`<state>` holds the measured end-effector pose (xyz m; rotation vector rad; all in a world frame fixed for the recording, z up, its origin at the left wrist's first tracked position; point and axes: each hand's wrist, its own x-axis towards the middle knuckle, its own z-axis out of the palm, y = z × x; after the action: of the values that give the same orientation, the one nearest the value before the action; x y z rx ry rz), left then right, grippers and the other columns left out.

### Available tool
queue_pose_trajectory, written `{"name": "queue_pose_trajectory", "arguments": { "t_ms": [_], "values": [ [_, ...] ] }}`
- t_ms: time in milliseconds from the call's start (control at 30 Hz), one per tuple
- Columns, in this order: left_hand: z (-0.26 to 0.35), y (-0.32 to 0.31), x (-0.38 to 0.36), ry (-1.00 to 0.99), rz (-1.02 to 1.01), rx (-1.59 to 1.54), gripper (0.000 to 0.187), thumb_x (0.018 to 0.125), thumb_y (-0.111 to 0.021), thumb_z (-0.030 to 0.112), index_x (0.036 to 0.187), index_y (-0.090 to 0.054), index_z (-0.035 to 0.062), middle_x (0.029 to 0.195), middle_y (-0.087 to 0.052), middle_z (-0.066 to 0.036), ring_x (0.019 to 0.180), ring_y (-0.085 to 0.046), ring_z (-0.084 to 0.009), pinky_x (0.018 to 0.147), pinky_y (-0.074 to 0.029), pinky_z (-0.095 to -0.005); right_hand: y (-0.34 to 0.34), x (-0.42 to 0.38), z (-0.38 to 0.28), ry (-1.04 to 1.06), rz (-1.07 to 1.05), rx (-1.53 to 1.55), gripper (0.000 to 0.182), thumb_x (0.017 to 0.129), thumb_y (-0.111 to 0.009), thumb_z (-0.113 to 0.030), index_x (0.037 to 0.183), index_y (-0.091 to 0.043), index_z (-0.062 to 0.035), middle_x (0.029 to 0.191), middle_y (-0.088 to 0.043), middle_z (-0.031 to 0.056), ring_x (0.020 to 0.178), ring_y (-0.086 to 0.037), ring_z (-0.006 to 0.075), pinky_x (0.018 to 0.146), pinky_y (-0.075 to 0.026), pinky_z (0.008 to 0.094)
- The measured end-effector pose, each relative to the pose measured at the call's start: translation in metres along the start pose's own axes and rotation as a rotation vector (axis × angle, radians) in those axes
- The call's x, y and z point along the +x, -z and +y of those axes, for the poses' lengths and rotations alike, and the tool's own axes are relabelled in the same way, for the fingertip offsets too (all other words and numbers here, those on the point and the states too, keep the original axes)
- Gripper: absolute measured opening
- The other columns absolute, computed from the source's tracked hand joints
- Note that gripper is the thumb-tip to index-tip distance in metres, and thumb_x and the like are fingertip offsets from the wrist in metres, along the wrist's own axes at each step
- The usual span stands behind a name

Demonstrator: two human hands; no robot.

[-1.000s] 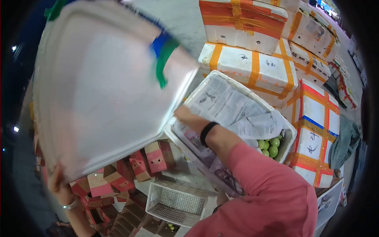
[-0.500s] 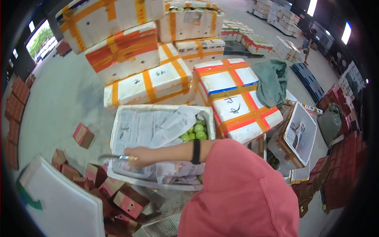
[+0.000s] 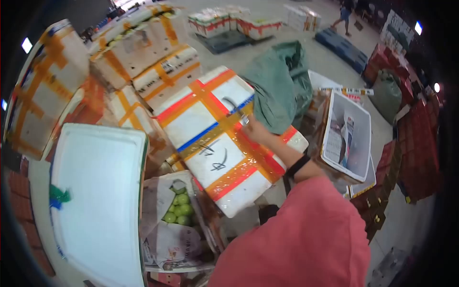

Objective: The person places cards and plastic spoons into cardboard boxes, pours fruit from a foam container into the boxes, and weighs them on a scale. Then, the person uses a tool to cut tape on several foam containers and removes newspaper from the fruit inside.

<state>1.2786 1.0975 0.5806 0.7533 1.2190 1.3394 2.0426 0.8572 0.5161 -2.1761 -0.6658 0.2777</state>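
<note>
My right hand [image 3: 249,130] is closed around a small tool with a thin curved metal end [image 3: 233,105], probably a curved knife. It is over a taped foam box [image 3: 224,153], close to the crossing of its orange and blue tape. The lid has black handwriting. My left hand is out of sight. On the left a large white foam lid [image 3: 98,186], with a scrap of green tape, overlaps an opened foam box [image 3: 206,225]. Inside that box, green round fruits [image 3: 180,209] show between sheets of newspaper [image 3: 174,241].
A green sack [image 3: 282,91] lies against the taped box's far corner. To the right stands an opened white foam box [image 3: 351,129] with paper inside. Taped boxes [image 3: 138,52] are stacked at the back left. A person [image 3: 343,16] walks in the far background.
My right hand has swung from above the newspaper-covered box to the taped box, still holding the curved tool. The white lid now covers part of the opened box, and my view has turned right.
</note>
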Motion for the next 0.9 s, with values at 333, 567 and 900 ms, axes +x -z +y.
{"name": "queue_pose_trajectory", "arguments": {
  "t_ms": [333,567,900],
  "values": [
    [-0.065,-0.154,-0.073,0.261,-0.399,-3.728,0.076,0.069,-0.073,0.024,0.133,-0.036,0.0067,0.136,-0.037,-0.015,0.127,-0.032,-0.0273,0.103,-0.027,-0.0443,0.177,0.049,0.254,-0.316,0.416,-0.171,0.035,0.082,-0.058,-0.02,0.102,-0.037,-0.0005,0.086,-0.058,0.0253,0.082,-0.057,0.0435,0.071,-0.045,0.0472],
    [-0.161,-0.503,-0.257,2.222,2.538,-2.481,0.054,0.076,-0.067,0.014,0.123,-0.047,-0.0024,0.124,-0.049,-0.02,0.114,-0.046,-0.0348,0.096,-0.036,-0.0444,0.164,-0.078,0.232,-0.463,0.483,0.336,0.032,0.085,-0.057,-0.024,0.106,-0.042,-0.0059,0.084,-0.057,0.0201,0.079,-0.057,0.0365,0.072,-0.045,0.0395],
    [-0.363,-0.619,-0.485,1.724,2.434,-1.261,0.047,0.063,-0.069,0.024,0.105,-0.054,0.01,0.108,-0.054,-0.008,0.11,-0.047,-0.0271,0.099,-0.028,-0.0552,0.124,-0.178,0.254,-0.596,0.254,0.678,0.028,0.087,-0.055,-0.029,0.1,-0.059,-0.0049,0.073,-0.058,0.0089,0.067,-0.054,0.0157,0.062,-0.044,0.0313]
  ]
}}
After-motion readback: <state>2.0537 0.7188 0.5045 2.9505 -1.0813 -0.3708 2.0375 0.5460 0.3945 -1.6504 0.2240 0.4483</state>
